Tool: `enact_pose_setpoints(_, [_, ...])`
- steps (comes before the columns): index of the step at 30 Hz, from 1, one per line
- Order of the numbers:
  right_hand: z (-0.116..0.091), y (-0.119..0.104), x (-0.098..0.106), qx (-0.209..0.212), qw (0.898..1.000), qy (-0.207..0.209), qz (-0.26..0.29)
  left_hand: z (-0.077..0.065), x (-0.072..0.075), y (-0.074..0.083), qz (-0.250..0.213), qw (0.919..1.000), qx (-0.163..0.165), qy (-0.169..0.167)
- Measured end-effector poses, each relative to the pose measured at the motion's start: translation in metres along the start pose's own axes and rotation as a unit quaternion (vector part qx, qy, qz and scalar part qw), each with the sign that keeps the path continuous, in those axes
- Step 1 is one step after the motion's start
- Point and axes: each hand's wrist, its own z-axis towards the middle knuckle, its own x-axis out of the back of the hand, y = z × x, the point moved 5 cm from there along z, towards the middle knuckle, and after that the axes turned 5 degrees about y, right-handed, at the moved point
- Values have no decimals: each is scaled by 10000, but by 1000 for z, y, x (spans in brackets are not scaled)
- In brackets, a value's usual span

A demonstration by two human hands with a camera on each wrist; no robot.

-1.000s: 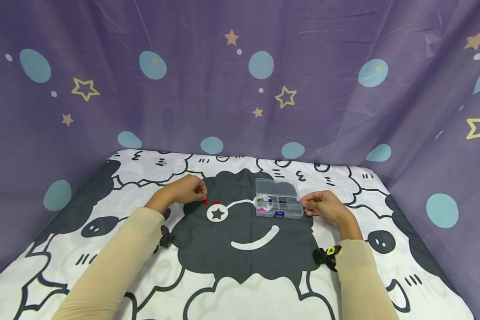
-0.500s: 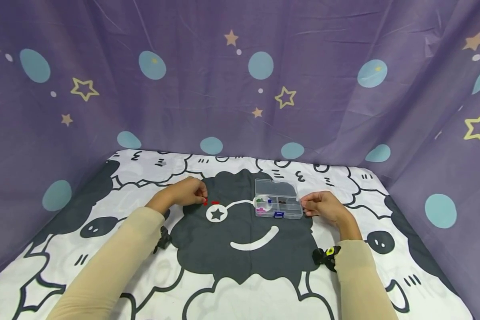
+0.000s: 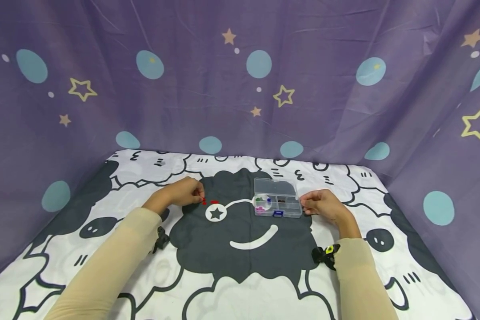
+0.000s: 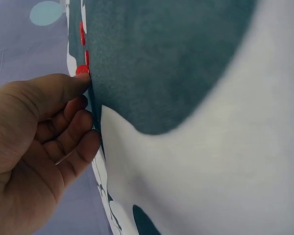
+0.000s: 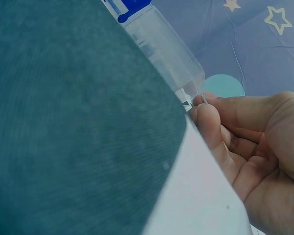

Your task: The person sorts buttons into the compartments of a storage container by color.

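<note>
My left hand (image 3: 184,191) is low over the dark patch of the cloth. Its thumb and fingers pinch a small round red button (image 4: 81,70), partly hidden by the thumb. Further small red pieces (image 3: 214,202) lie beside it, seen edge-on in the left wrist view. To the right stands a clear plastic compartment box (image 3: 278,209) with its lid raised at the back and a blue latch (image 3: 278,214) in front. Small pink, green, blue and brown pieces lie in its compartments. My right hand (image 3: 322,206) holds the box's right edge between thumb and fingers.
A cloth (image 3: 208,284) with black-and-white cartoon sheep covers the table. A purple curtain (image 3: 208,102) with stars and dots stands behind and at both sides. Dark wrist devices (image 3: 326,256) sit below both hands.
The left hand shifts only slightly about the red pieces. The right hand stays at the box's edge, and the box keeps its place. The head view moves a little.
</note>
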Motion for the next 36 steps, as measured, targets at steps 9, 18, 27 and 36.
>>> enact_pose_setpoints(9, [0,-3,-1,21,10000,-5,23,-2,0,-2,-165,9998,125,-8])
enact_pose_setpoints(18, [2,-2,-1,32,10000,-4,-19,2,4,1,-213,9993,-49,290])
enact_pose_setpoints(27, [0,-3,-2,-1,10000,-22,13,12,5,15,-194,9987,-249,393])
enact_pose_setpoints(36, [0,-2,-3,27,9999,-79,61,29,0,37,-193,9985,-418,301])
